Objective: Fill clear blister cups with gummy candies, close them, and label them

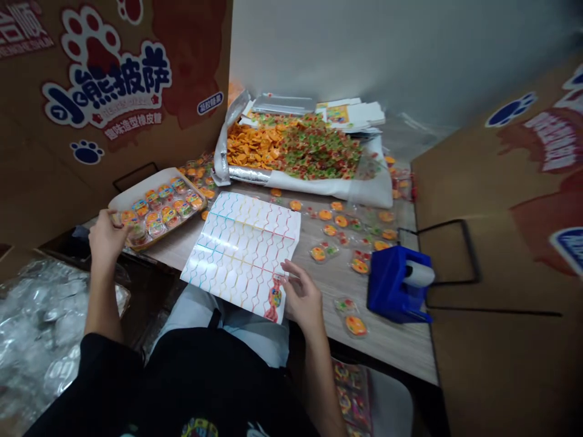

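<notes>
My left hand (105, 235) is at the near left corner of a shallow open display box (182, 226), fingers closed on its edge with the thumb by a clear candy cup (135, 232). Rows of similar cups with colourful labels fill the box. A glossy white sticker sheet (237, 243), printed with red, yellow and blue outlines, lies partly over the table edge above my lap. My right hand (303, 297) is at its right edge, thumb and fingertips bent at the upper end of a red candy-shaped sticker (274, 300) at the lower right corner.
A lined box of orange and red-green gummies (300, 145) stands at the back. Small clear packs of candy (324, 250) lie scattered across the table (396, 346). A blue tape dispenser (392, 285) sits at right. Large cartons (501, 243) flank both sides; clear plastic packaging (40, 328) fills the lower left.
</notes>
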`<act>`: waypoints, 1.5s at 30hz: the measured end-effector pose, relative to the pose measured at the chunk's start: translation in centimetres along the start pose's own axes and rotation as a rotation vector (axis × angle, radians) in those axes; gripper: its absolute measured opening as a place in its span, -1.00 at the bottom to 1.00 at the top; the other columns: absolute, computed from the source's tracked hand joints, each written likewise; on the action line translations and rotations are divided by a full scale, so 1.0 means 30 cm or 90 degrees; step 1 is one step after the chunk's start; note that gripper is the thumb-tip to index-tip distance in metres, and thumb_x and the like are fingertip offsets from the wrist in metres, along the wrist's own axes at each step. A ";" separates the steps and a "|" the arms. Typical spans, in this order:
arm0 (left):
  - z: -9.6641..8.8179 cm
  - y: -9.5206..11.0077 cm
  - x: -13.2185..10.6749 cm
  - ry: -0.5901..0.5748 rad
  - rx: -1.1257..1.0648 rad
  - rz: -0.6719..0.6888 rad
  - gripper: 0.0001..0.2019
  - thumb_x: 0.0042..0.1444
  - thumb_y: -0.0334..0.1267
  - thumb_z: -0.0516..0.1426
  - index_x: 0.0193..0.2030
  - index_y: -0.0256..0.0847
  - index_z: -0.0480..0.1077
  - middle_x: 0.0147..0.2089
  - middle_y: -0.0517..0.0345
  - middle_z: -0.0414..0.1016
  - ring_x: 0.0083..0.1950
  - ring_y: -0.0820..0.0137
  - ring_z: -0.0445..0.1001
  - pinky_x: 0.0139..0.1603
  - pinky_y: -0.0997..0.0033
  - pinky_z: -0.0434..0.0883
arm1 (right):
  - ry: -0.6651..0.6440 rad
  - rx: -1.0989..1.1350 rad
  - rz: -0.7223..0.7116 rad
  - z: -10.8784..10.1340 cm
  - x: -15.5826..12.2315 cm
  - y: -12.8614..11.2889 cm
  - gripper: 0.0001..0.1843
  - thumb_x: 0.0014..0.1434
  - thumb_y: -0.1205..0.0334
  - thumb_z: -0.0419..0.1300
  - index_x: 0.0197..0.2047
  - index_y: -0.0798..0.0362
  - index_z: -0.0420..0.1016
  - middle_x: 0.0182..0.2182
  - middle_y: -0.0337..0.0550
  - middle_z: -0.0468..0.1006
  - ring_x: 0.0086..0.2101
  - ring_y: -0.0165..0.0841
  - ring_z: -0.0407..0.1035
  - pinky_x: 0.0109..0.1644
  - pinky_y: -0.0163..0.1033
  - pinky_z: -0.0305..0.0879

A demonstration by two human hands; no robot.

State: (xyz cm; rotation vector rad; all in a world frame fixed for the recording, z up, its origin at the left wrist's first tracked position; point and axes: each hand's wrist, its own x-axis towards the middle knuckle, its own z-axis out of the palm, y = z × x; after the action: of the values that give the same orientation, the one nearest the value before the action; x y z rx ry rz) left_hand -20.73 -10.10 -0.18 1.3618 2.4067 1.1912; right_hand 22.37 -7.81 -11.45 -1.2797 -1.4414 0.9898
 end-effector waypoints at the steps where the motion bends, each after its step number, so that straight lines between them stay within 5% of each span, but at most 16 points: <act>1: -0.016 -0.021 0.006 0.016 0.094 -0.002 -0.59 -0.16 -0.01 0.33 -0.27 -0.19 0.33 -0.57 0.29 0.22 -0.34 0.25 0.38 -0.27 0.29 0.32 | -0.014 -0.028 -0.015 -0.006 0.000 0.000 -0.63 0.16 0.12 0.20 0.02 0.02 0.51 -0.03 0.04 0.57 -0.02 -0.15 0.45 0.09 0.07 0.36; 4: -0.011 -0.044 -0.006 0.032 0.327 0.027 -0.56 -0.10 0.19 0.25 -0.43 -0.20 0.37 -0.51 0.06 0.33 -0.13 -0.05 0.42 -0.09 -0.11 0.30 | -0.045 -0.101 -0.088 -0.008 0.002 -0.010 -0.67 0.16 0.17 0.17 -0.01 -0.01 0.54 -0.08 -0.01 0.58 -0.05 -0.17 0.44 0.07 0.03 0.37; 7: 0.008 -0.031 -0.029 0.051 0.295 0.065 -0.53 -0.05 0.25 0.17 -0.46 -0.19 0.42 -0.23 -0.26 0.44 0.11 -0.28 0.30 0.00 -0.31 0.19 | -0.055 -0.173 -0.146 0.000 -0.001 -0.017 -0.69 0.19 0.20 0.12 -0.02 -0.03 0.55 -0.12 -0.02 0.59 -0.07 -0.16 0.44 0.05 0.04 0.37; 10: 0.054 0.020 -0.067 0.083 0.203 0.134 -0.60 0.06 0.15 0.15 -0.20 -0.14 0.48 -0.01 -0.24 0.43 0.23 -0.30 0.18 0.10 -0.36 0.10 | -0.076 -0.262 -0.168 -0.003 -0.007 -0.005 -0.65 0.21 0.26 0.08 0.01 -0.03 0.55 -0.04 -0.01 0.58 0.00 -0.13 0.41 0.09 0.09 0.32; 12: 0.141 0.082 -0.126 0.003 0.139 0.246 -0.63 0.17 0.04 0.09 0.00 -0.13 0.42 0.05 -0.13 0.43 0.23 -0.15 0.25 0.16 -0.27 0.16 | -0.109 -0.329 -0.179 -0.012 -0.006 0.011 -0.61 0.21 0.29 0.06 0.06 -0.04 0.52 0.06 -0.01 0.54 0.11 -0.10 0.34 0.15 0.13 0.25; 15: 0.357 0.205 -0.270 -0.270 0.043 0.445 -0.61 0.21 -0.08 0.08 0.13 -0.17 0.34 0.16 -0.03 0.43 0.20 0.15 0.38 0.20 0.09 0.32 | -0.160 -0.410 -0.195 -0.028 0.008 0.038 -0.56 0.22 0.30 0.05 0.16 0.00 0.45 0.17 0.02 0.45 0.23 -0.07 0.22 0.23 0.21 0.09; 17: 0.509 0.284 -0.368 -0.431 0.074 0.587 -0.48 0.21 -0.09 0.09 0.26 -0.25 0.23 0.36 -0.15 0.21 0.39 0.08 0.17 0.31 0.03 0.20 | -0.167 -0.433 -0.207 -0.034 0.023 0.051 -0.55 0.25 0.29 0.04 0.19 0.02 0.41 0.19 0.02 0.44 0.23 -0.08 0.21 0.25 0.20 0.04; 21: 0.682 0.369 -0.462 -0.487 0.189 0.644 -0.49 0.24 -0.20 0.07 0.29 -0.34 0.20 0.38 -0.21 0.19 0.42 0.02 0.11 0.34 -0.05 0.12 | -0.135 -0.439 -0.231 -0.034 0.047 0.060 -0.63 0.28 0.29 0.05 0.11 0.01 0.48 0.10 -0.01 0.53 0.09 -0.16 0.35 0.21 0.08 0.13; 24: 0.700 0.368 -0.457 -0.475 0.191 0.643 -0.58 0.28 -0.24 0.02 0.24 -0.32 0.28 0.33 -0.16 0.28 0.37 0.06 0.21 0.27 0.03 0.22 | -0.114 -0.469 -0.243 -0.026 0.040 0.057 -0.65 0.30 0.35 0.01 0.04 0.01 0.53 0.02 -0.02 0.58 0.01 -0.19 0.40 0.21 0.05 0.15; 28: 0.692 0.352 -0.445 -0.466 0.161 0.633 -0.61 0.30 -0.27 -0.02 0.22 -0.30 0.32 0.32 -0.13 0.30 0.37 0.09 0.22 0.26 0.05 0.24 | -0.127 -0.554 -0.258 -0.035 -0.007 0.050 -0.53 0.29 0.46 -0.07 0.18 0.03 0.42 0.16 0.06 0.46 0.16 -0.18 0.31 0.30 0.10 0.06; 33: 0.702 0.351 -0.445 -0.458 0.154 0.627 -0.57 0.30 -0.26 -0.04 0.27 -0.31 0.27 0.37 -0.13 0.21 0.42 0.09 0.12 0.32 0.02 0.19 | -0.162 -0.597 -0.247 -0.067 -0.047 0.026 -0.59 0.32 0.32 0.00 0.18 -0.03 0.40 0.25 0.05 0.35 0.26 -0.10 0.17 0.30 0.22 -0.02; 37: 0.703 0.350 -0.437 -0.467 0.168 0.633 -0.55 0.31 -0.27 -0.08 0.30 -0.33 0.24 0.40 -0.10 0.17 0.44 0.12 0.09 0.35 0.05 0.16 | -0.134 -0.536 -0.245 -0.078 -0.032 0.001 -0.78 0.29 0.20 0.08 -0.12 0.01 0.53 0.11 0.05 0.49 0.19 -0.09 0.25 0.27 0.19 0.00; 41: 0.699 0.349 -0.426 -0.469 0.170 0.641 -0.52 0.33 -0.20 -0.10 0.32 -0.34 0.20 0.41 -0.11 0.14 0.45 0.12 0.06 0.38 0.05 0.11 | -0.064 -0.445 -0.254 -0.125 -0.043 -0.003 -0.72 0.26 0.18 0.08 -0.47 0.02 0.42 -0.09 0.03 0.56 0.01 -0.14 0.37 0.13 0.05 0.17; 45: 0.700 0.355 -0.416 -0.479 0.180 0.659 -0.50 0.34 -0.17 -0.12 0.33 -0.36 0.18 0.42 -0.13 0.11 0.46 0.11 0.04 0.38 0.04 0.10 | 0.052 -0.427 -0.209 -0.145 -0.062 -0.005 -0.79 0.23 0.18 0.09 -0.16 0.06 0.49 -0.04 0.10 0.52 -0.02 -0.13 0.36 0.10 0.03 0.21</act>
State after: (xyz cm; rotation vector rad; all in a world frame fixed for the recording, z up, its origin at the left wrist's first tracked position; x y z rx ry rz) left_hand 3.35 -4.74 -10.28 2.6542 1.3278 0.2445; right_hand 26.61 -9.73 -10.53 -1.4496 -1.9242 0.2256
